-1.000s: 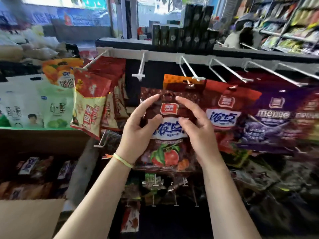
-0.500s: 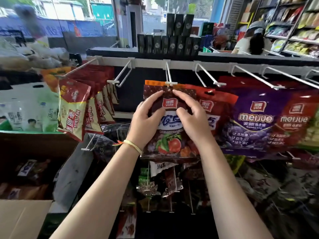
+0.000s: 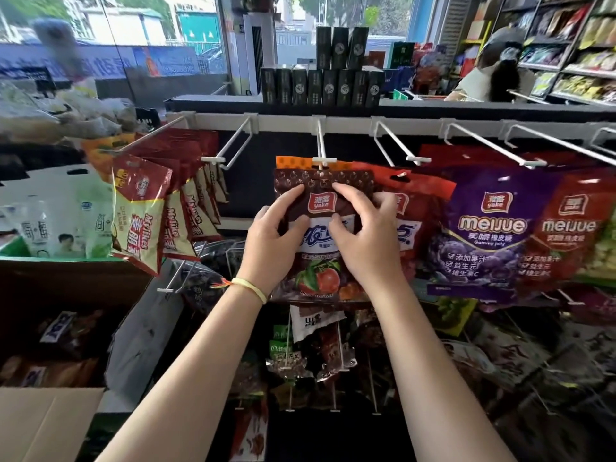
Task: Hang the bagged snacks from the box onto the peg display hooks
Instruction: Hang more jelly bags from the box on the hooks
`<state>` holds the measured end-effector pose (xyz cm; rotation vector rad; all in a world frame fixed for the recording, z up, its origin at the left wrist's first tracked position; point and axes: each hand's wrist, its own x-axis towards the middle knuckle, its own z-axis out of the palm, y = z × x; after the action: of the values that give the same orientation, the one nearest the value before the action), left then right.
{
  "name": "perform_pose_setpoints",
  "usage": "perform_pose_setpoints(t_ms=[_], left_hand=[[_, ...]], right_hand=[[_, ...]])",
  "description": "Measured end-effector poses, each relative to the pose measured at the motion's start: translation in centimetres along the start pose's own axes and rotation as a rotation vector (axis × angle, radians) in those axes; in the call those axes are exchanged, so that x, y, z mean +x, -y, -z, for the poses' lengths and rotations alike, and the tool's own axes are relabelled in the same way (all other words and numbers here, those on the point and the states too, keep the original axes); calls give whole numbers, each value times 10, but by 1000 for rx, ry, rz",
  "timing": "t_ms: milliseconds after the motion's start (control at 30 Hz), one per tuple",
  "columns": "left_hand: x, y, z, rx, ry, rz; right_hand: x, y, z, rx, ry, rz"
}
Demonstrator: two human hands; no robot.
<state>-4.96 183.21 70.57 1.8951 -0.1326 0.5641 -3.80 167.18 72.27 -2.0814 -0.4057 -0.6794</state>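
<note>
Fingers of the left hand (image 3: 276,241) curl over the left edge of the brown plum-candy bag (image 3: 322,228), thumb pressed on its front and fingertips up near the header. Beside it, the right hand (image 3: 363,238) pinches the same bag from the right, index finger laid along the header, the other fingers splayed and bent over the red bag (image 3: 413,208) behind.

Half a second ago the bag's header sat just under the tip of the centre peg hook (image 3: 320,145); a second ago it was held lower, clear of the rack. Now the header is lined up at the hook's white end tab, and the hang hole appears to sit right at the wire, though whether it is already threaded is hard to tell. My reading is that hanging is nearly done: pushing the bag back and letting go comes next.

Further right hangs the purple gummy bag (image 3: 490,228) on its own peg.
</note>
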Motion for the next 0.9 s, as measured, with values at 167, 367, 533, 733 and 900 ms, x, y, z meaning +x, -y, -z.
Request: perform_pose_setpoints(t_ms=[167,367,533,733,900], left_hand=[[-10,12,15,218,24,-53],[-37,44,75,169,-218,-69],[-76,88,152,132,-551,45],[-106,185,286,384,-446,422],[-122,266,376,630,-176,700]], right_hand=[[-12,-4,-16,-329,-315,89],[-33,33,-61,-76,-77,171],[-61,84,-148,73,576,71],[-97,164,-269,220,766,-6],[-130,204,-371,202,873,-103]])
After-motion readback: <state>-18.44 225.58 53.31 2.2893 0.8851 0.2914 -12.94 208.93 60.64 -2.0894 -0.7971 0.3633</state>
